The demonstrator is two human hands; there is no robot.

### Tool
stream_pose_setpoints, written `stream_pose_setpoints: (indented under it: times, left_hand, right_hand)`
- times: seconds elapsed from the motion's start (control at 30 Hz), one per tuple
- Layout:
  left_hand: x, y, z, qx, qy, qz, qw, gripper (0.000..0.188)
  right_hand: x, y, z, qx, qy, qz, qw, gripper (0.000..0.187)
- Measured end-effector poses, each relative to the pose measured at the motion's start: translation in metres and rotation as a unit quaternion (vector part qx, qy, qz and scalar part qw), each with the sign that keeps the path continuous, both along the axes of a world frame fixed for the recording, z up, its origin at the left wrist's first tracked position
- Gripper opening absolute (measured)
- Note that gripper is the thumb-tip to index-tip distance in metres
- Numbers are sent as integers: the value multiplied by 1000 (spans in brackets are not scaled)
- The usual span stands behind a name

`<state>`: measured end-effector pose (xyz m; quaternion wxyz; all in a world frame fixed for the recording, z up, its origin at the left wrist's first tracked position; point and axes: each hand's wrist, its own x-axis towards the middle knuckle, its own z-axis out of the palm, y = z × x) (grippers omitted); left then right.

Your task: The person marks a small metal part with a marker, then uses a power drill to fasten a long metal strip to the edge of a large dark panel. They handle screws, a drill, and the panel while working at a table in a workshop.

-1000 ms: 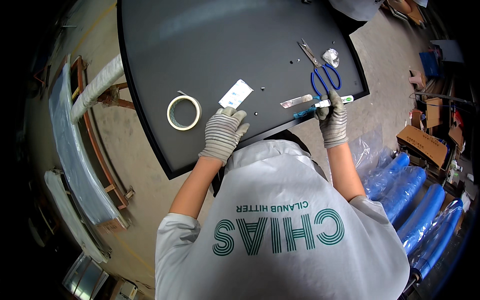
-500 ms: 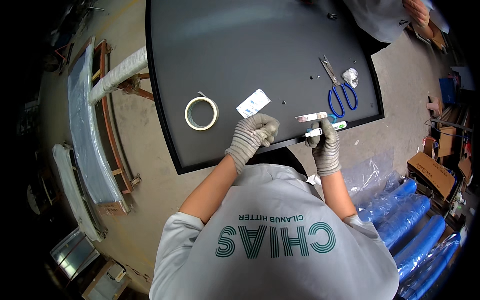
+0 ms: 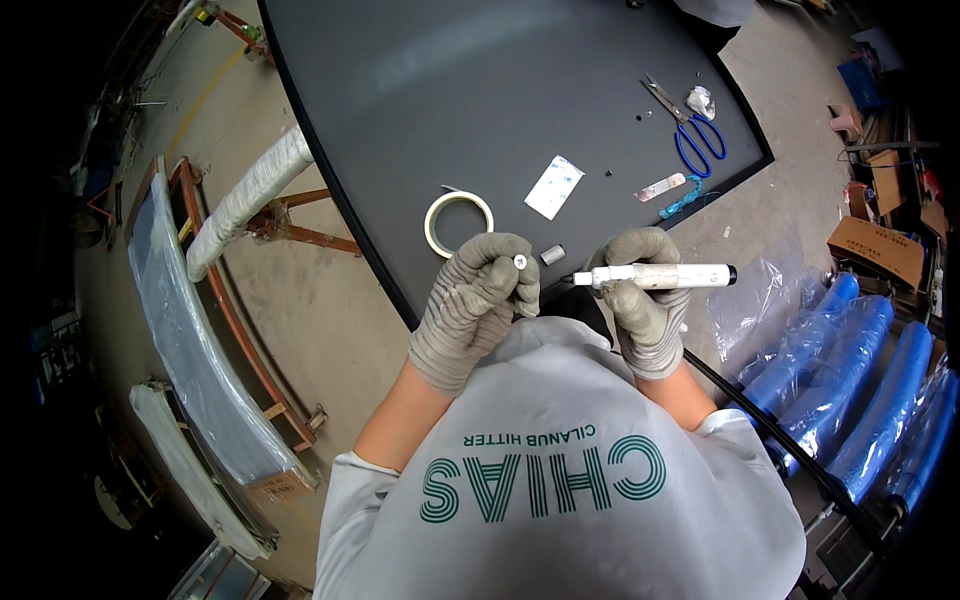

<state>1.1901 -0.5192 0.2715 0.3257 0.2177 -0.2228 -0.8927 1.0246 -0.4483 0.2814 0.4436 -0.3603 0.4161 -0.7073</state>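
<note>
My left hand (image 3: 475, 305), in a grey knit glove, is closed with fingertips pinching a small white screw (image 3: 520, 262) with a cross-slotted head. My right hand (image 3: 648, 308), gloved the same way, grips a white marker pen (image 3: 680, 276). The pen lies level across my fingers, its dark tip pointing left toward the screw, a short gap between them. Both hands are over the near edge of a large dark grey panel (image 3: 480, 110) with a black rim. A short silvery cylinder (image 3: 552, 254) sits between my hands near that edge.
On the panel lie a masking tape roll (image 3: 432, 226), a white card (image 3: 554, 188), blue-handled scissors (image 3: 692, 140), a crumpled white wad (image 3: 700, 101), and a pale strip (image 3: 662, 187) beside blue string (image 3: 682, 200). Blue wrapped rolls (image 3: 850, 390) stand right; a plastic-wrapped frame (image 3: 195, 320) left. Another person (image 3: 715, 10) is far right.
Both hands have come up larger in view. The marker pen is now fully visible, and the screw shows in my left fingertips. My viewpoint has shifted; the silvery cylinder has come into sight.
</note>
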Motion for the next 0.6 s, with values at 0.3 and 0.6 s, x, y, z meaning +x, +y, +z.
stream_pose_setpoints:
  times: [0.3, 0.6]
  left_hand:
    - [50, -9, 16, -28, 32, -130, 991, 28]
    - [55, -5, 25, -25, 25, -185, 982, 22]
  right_hand:
    - [84, 16, 46, 85, 159, -125, 976, 9]
    - [91, 32, 65, 49, 394, -106, 912, 15]
